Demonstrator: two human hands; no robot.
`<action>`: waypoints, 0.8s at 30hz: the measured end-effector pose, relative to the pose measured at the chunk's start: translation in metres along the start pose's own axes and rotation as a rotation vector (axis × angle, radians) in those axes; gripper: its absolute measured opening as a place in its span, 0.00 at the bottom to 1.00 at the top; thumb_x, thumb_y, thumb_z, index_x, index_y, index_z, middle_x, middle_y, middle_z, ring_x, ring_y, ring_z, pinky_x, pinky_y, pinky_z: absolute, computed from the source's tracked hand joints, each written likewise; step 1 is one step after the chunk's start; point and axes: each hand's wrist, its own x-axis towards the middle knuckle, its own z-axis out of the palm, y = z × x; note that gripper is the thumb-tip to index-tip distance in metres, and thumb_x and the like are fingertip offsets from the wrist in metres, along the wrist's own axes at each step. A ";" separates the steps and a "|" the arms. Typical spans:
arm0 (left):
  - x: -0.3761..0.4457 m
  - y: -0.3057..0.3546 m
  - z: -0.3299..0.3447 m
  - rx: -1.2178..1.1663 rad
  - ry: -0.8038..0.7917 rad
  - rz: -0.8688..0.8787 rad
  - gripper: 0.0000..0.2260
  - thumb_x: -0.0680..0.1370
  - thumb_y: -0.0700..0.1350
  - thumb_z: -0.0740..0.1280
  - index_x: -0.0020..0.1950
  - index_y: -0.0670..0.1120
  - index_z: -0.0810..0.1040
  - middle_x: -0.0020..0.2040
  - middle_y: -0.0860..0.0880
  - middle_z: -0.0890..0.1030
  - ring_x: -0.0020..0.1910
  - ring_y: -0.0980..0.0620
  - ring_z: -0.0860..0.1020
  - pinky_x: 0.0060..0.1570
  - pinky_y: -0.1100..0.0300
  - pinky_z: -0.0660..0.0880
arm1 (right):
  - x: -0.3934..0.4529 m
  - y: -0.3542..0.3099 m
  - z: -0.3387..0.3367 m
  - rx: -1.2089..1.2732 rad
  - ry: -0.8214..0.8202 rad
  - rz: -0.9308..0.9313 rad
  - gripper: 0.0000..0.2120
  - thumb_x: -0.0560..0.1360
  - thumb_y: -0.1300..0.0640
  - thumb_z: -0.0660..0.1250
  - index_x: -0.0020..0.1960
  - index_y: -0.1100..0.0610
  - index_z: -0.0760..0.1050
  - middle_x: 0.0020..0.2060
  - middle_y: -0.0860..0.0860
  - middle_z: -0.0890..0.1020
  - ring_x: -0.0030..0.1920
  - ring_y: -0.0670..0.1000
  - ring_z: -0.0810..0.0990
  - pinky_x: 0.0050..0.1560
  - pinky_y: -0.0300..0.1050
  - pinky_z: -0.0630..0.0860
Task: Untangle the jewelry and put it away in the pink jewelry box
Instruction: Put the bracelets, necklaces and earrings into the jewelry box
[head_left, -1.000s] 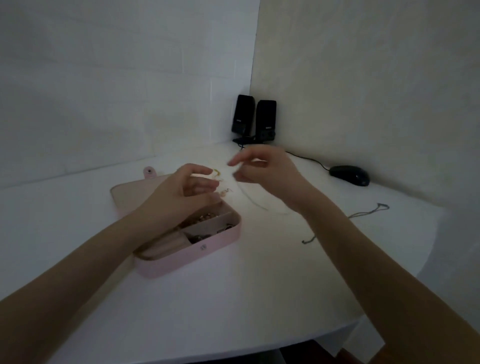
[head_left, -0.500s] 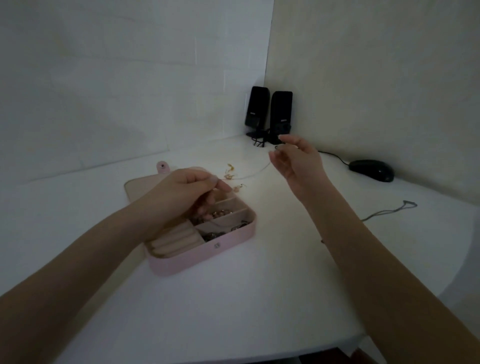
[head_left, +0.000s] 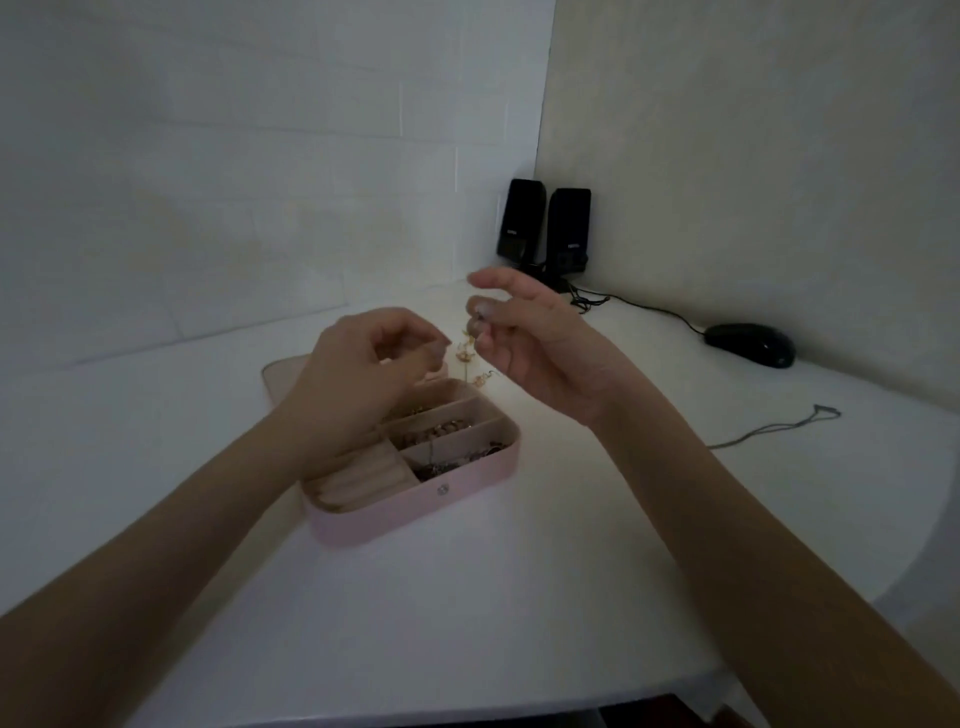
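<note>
An open pink jewelry box (head_left: 415, 506) lies on the white table, its compartments holding several small pieces. A thin gold chain with small charms (head_left: 466, 353) hangs between my two hands above the box's far end. My left hand (head_left: 363, 374) hovers over the box with its fingers curled, pinching one end of the chain. My right hand (head_left: 524, 343) is close beside it, palm turned toward me, fingertips pinching the other part of the chain. The chain itself is faint in the dim light.
Two black speakers (head_left: 543, 228) stand in the corner with a cable running to a black mouse (head_left: 750, 344) on the right. A dark necklace (head_left: 774, 428) lies on the table at right. The table's rounded edge (head_left: 519, 712) is near me.
My right hand has come back from the right toward my left hand, so the chain that was stretched out between them now hangs short.
</note>
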 end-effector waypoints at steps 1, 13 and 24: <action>0.001 0.003 0.000 -0.132 -0.002 -0.050 0.05 0.75 0.39 0.68 0.47 0.46 0.82 0.41 0.50 0.84 0.42 0.56 0.82 0.47 0.65 0.77 | 0.000 0.002 0.002 -0.012 -0.021 0.026 0.11 0.76 0.71 0.58 0.48 0.58 0.75 0.35 0.52 0.77 0.32 0.45 0.77 0.34 0.34 0.77; 0.001 0.009 -0.005 -0.780 -0.182 -0.511 0.13 0.75 0.31 0.64 0.58 0.39 0.70 0.39 0.43 0.85 0.38 0.50 0.84 0.36 0.61 0.80 | -0.005 0.003 0.003 -0.189 -0.097 0.100 0.11 0.76 0.71 0.60 0.51 0.58 0.75 0.34 0.50 0.79 0.34 0.45 0.79 0.36 0.34 0.78; -0.002 0.003 -0.005 -0.611 -0.405 -0.473 0.15 0.69 0.36 0.69 0.55 0.40 0.77 0.42 0.46 0.84 0.42 0.53 0.83 0.43 0.64 0.80 | -0.009 0.000 0.003 -0.312 -0.230 0.210 0.13 0.76 0.69 0.60 0.56 0.57 0.74 0.34 0.50 0.78 0.33 0.44 0.77 0.32 0.33 0.75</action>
